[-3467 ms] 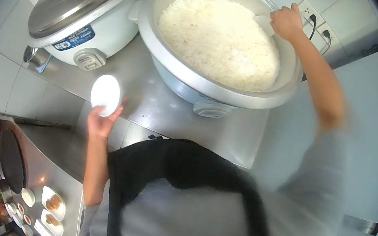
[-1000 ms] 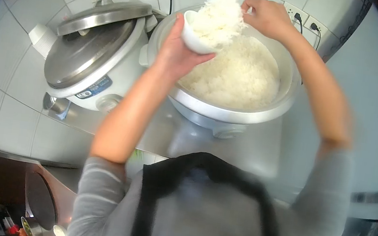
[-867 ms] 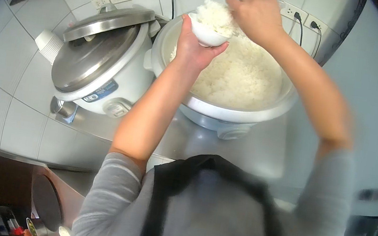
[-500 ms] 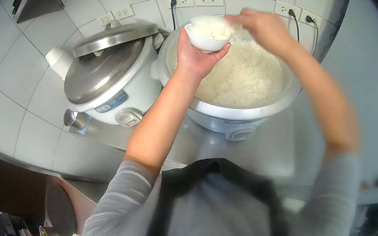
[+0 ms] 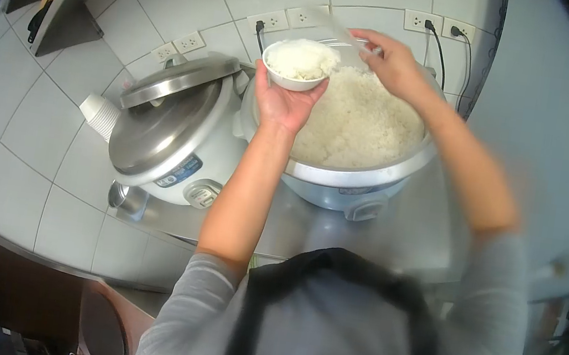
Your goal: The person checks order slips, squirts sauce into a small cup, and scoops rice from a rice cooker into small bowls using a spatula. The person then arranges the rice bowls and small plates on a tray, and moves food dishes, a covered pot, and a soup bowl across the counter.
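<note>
My left hand [image 5: 283,105] cups a small white bowl [image 5: 292,84] from below, fingers wrapped around its sides. White rice [image 5: 301,58] is heaped above the rim. To the right, my right hand [image 5: 394,64] is closed around a pale, see-through rice paddle [image 5: 343,29], which is smeared by motion. The paddle is raised near the bowl, apart from the rice in it. Below both hands stands a large open rice cooker [image 5: 349,179], holding a wide bed of cooked rice [image 5: 363,127].
A second rice cooker [image 5: 192,144] stands left, its metal lid [image 5: 159,118] on and another lid [image 5: 181,81] resting on top. Stacked white bowls [image 5: 98,114] lean beside it. A metal cup [image 5: 125,198] sits on the steel counter [image 5: 407,229]. Plugged cords [image 5: 439,51] hang from wall outlets.
The rice in the bowl is now heaped higher. The bowl has shifted slightly left and down in view. My right hand has moved down a little, and the paddle is now visible above the bowl's right side.
</note>
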The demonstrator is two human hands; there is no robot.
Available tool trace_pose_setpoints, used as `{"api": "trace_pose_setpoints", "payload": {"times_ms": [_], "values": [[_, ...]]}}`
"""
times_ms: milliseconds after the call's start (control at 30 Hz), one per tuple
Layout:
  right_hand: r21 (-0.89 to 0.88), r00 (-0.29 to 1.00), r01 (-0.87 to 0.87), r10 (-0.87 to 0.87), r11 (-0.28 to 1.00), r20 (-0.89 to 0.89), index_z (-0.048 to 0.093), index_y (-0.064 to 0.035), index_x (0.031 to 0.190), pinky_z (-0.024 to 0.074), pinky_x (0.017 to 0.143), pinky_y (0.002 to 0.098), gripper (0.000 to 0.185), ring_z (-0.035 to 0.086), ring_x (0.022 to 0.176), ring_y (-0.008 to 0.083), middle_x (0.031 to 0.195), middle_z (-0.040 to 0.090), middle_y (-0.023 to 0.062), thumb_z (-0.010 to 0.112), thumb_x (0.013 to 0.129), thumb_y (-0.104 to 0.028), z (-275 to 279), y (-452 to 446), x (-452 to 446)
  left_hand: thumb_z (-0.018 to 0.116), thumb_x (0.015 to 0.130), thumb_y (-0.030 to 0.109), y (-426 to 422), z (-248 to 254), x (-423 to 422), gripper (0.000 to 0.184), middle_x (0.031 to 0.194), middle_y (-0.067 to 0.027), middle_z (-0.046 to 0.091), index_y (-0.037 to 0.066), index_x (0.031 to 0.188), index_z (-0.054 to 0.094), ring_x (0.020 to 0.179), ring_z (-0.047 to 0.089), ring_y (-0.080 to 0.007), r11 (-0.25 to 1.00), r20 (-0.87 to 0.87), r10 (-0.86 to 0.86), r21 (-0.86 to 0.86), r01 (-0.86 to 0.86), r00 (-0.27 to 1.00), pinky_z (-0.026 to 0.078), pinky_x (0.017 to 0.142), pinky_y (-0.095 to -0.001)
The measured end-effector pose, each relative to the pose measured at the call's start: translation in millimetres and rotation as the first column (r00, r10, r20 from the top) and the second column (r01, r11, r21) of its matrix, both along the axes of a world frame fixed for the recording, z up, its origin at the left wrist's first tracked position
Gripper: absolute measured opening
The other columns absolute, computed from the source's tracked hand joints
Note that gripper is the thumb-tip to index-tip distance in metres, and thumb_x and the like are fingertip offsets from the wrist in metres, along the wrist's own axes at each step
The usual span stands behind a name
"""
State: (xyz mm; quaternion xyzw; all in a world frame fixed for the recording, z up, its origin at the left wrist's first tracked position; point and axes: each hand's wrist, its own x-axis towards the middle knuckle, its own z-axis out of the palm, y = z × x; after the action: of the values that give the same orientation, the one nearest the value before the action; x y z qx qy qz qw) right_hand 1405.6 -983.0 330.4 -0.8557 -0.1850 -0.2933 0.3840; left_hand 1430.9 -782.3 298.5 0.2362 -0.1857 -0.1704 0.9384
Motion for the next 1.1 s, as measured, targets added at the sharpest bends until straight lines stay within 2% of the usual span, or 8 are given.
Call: {"api": "trace_pose_setpoints", "payload": {"times_ms": [67, 167, 367, 467, 567, 700, 1000, 1100], "values": [[0.365, 0.884, 0.121, 0.067, 0.923, -0.463, 0.051, -0.0115, 0.125, 0.0486, 0.055, 0.0275, 0.042, 0.057, 0.074, 0.0126, 0.087, 0.054, 0.0061, 0.051, 0.085, -0.001, -20, 27, -15, 0.032, 0.091, 0.051, -2, 2, 6, 0.06, 0.136, -0.0135, 0.037, 0.009, 0.133, 0.034, 0.124, 0.037, -0.0334, 0.997, 0.028, 0.083, -0.011, -0.083, 0.996, 0.028, 0.101, -0.0523], [0.569, 0.903, 0.039, 0.215, 0.821, -0.372, 0.044, -0.0055, 0.129, 0.049, 0.049, 0.0257, 0.045, 0.057, 0.068, 0.0117, 0.089, 0.051, 0.006, 0.05, 0.085, -0.003, -37, 59, -33, 0.032, 0.092, 0.049, -5, -3, 13, 0.056, 0.135, -0.0116, 0.039, 0.011, 0.133, 0.035, 0.125, 0.036, -0.0323, 0.975, 0.038, 0.198, 0.092, -0.201, 0.979, 0.026, 0.103, -0.0524], [0.416, 0.851, -0.009, 0.225, 0.909, -0.474, 0.043, -0.0043, 0.13, 0.0496, 0.049, 0.0265, 0.046, 0.056, 0.064, 0.0113, 0.089, 0.05, 0.0059, 0.049, 0.085, -0.002, -27, 64, -35, 0.031, 0.092, 0.049, -7, -16, 16, 0.054, 0.135, -0.011, 0.039, 0.012, 0.132, 0.036, 0.125, 0.035, -0.0323, 0.958, 0.044, 0.224, 0.174, -0.229, 0.974, 0.024, 0.102, -0.055], [0.173, 0.843, 0.014, 0.081, 0.985, -0.532, 0.047, -0.0118, 0.129, 0.0496, 0.052, 0.0283, 0.048, 0.056, 0.067, 0.0143, 0.088, 0.051, 0.0077, 0.052, 0.083, -0.002, -3, 43, -34, 0.027, 0.093, 0.051, 2, -7, 6, 0.056, 0.137, -0.0115, 0.037, 0.012, 0.132, 0.035, 0.126, 0.034, -0.0329, 0.98, -0.003, 0.118, 0.161, -0.116, 0.993, 0.023, 0.102, -0.0558], [-0.297, 0.972, 0.225, -0.194, 0.928, 0.132, 0.052, -0.0195, 0.126, 0.0499, 0.064, 0.0343, 0.048, 0.059, 0.079, 0.0223, 0.093, 0.054, 0.0112, 0.054, 0.081, -0.005, -6, 33, -34, 0.023, 0.093, 0.053, 8, -3, 5, 0.058, 0.138, -0.0122, 0.034, 0.011, 0.132, 0.034, 0.127, 0.031, -0.0335, 0.987, -0.075, 0.087, 0.143, -0.076, 0.993, 0.022, 0.103, -0.0553], [-0.444, 0.957, 0.275, -0.201, 0.853, 0.208, 0.055, -0.0236, 0.123, 0.0485, 0.066, 0.0362, 0.05, 0.057, 0.08, 0.0248, 0.088, 0.051, 0.0096, 0.052, 0.078, -0.002, -13, 45, -43, 0.021, 0.093, 0.053, 8, -6, 4, 0.059, 0.139, -0.013, 0.032, 0.011, 0.134, 0.032, 0.128, 0.03, -0.0338, 0.983, -0.109, 0.112, 0.159, -0.094, 0.988, 0.022, 0.104, -0.0541], [-0.499, 0.994, 0.048, 0.005, 0.865, 0.105, 0.056, -0.0274, 0.122, 0.0492, 0.065, 0.0343, 0.047, 0.057, 0.073, 0.0237, 0.088, 0.054, 0.0102, 0.049, 0.082, -0.004, -1, 32, -35, 0.023, 0.091, 0.056, 20, -19, 0, 0.062, 0.135, -0.0141, 0.038, 0.011, 0.132, 0.035, 0.122, 0.037, -0.0343, 0.993, -0.054, -0.027, 0.11, 0.033, 0.998, 0.032, 0.099, -0.0518], [-0.166, 0.997, -0.047, 0.056, 0.985, 0.051, 0.055, -0.0266, 0.122, 0.0484, 0.069, 0.0325, 0.044, 0.058, 0.071, 0.023, 0.091, 0.058, 0.0108, 0.049, 0.084, -0.005, 20, 10, -20, 0.024, 0.089, 0.059, 29, -19, 6, 0.064, 0.13, -0.013, 0.044, 0.012, 0.129, 0.041, 0.115, 0.044, -0.0346, 0.992, -0.017, -0.113, 0.054, 0.113, 0.993, 0.039, 0.091, -0.051]]}}
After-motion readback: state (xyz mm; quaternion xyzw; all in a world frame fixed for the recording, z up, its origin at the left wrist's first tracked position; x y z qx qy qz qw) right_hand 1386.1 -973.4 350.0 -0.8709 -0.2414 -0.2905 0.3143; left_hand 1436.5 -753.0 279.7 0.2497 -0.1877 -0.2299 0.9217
